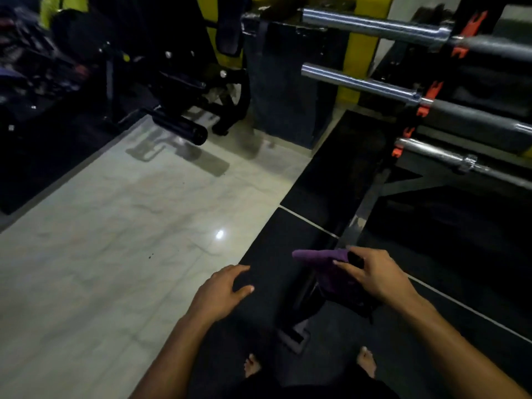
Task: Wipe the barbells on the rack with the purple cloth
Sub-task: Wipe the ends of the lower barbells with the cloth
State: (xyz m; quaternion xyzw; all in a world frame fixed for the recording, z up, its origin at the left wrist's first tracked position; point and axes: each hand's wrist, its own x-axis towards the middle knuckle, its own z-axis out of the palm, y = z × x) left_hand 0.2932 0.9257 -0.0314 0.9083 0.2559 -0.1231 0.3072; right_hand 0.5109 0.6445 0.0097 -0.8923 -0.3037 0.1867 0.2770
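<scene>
While draping from the right hand [374, 276] at about five o'clock in the view, hanging down over dark rubber floor matting [288, 197]: the soft purple cloth [322, 264], pinched between thumb and curled fingers, one corner poking out toward nine o'clock, the rest trailing below the palm. Hovering just beside it, toward eight o'clock and not touching the cloth: the left hand [221, 295], fingers relaxed and spread, gripping nothing. Lying well apart from the cloth, up at one to three o'clock: three long steel barbells, resting in the orange-hooked black rack [429, 99] one above another — the top barbell [374, 24], the middle barbell [359, 83], the bottom barbell [449, 158], chrome sleeves all pointing toward nine o'clock. Stretching across the left half: glossy pale marble-patterned floor [129, 226], catching a small light glint. Standing at ten to twelve o'clock: black gym machinery [178, 82] with a padded roller, backed by a yellow wall. Showing at six o'clock: two bare feet on the matting.
</scene>
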